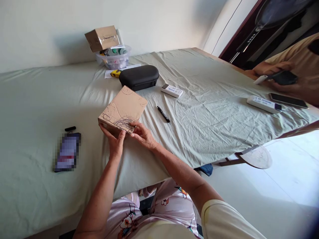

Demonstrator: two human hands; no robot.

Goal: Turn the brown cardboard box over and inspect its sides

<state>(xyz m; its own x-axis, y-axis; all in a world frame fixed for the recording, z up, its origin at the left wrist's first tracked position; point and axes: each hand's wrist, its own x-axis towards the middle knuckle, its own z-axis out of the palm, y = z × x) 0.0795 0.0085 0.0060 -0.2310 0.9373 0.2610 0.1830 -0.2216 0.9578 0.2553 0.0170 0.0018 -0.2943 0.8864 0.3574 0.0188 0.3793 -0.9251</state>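
A brown cardboard box (129, 103) rests on the cloth-covered table in front of me, its top marked with dark scribbles and curved lines. My left hand (114, 141) grips the near left side, thumb up at the front edge and fingers along the side. At the near right corner, my right hand (144, 136) holds the box with its fingertips on the scribbled edge. Just right of the box lies a black marker pen (163, 114). The undersides of both hands are hidden.
Behind the box sit a black zip case (139, 77), a yellow tape measure (115, 73) and a plastic basket (116, 61) topped by another carton (102, 38). White boxes (172, 90) lie rightward. A blurred pouch (67, 152) lies left. Another person's hands (276, 71) hold a dark object.
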